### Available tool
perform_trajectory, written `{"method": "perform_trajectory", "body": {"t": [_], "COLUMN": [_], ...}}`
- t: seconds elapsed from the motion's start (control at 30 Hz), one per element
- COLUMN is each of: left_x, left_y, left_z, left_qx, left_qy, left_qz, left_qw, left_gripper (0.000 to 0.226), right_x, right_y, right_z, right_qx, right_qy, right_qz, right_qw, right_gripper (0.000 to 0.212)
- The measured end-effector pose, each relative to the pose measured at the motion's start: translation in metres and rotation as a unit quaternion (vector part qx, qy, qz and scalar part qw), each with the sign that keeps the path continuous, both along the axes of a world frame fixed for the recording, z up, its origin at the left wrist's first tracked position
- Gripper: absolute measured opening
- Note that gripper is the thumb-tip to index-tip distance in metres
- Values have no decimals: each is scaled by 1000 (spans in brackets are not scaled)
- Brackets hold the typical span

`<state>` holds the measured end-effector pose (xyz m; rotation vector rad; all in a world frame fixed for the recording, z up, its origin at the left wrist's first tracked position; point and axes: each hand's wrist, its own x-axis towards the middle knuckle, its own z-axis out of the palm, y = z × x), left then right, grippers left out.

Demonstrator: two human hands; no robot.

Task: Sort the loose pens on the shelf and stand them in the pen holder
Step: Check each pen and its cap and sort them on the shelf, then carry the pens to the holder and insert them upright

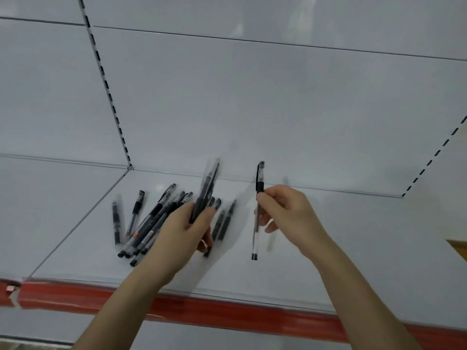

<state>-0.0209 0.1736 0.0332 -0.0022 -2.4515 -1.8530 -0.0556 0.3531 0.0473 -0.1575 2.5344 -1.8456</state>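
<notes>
Several loose black-capped pens (141,223) lie in a fan-shaped pile on the white shelf (353,236), left of centre. My left hand (182,228) is over the pile's right side, shut on a small bundle of pens (207,190) that points up and away, blurred. Two more pens (222,221) lie just right of that hand. My right hand (285,210) pinches a single clear pen with a black cap (257,210), held nearly upright, cap up. No pen holder is in view.
The shelf has a white back panel (278,109) with slotted uprights (106,82) at left and right. A red strip (202,309) runs along the shelf's front edge. A yellowish object (458,248) shows at the far right edge.
</notes>
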Motion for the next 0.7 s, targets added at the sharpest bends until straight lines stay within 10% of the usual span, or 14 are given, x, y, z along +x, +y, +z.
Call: {"method": "perform_trajectory", "body": {"t": [0.2,0.7], "left_x": [50,224], "left_y": [-22,-320], "left_z": [21,-1], "left_qx": [246,158], "left_qy": [-46,31], "left_qz": [0,247], "left_qw": [968,956], "left_gripper": [19,12], "right_x": [24,136], "right_y": [-63,-413], "right_z": [22,7], "right_qx": [-136,-180], "right_qy": [33,-32], "right_qz": [117,318], "right_qw": [983,930], "right_gripper": [15,5]}}
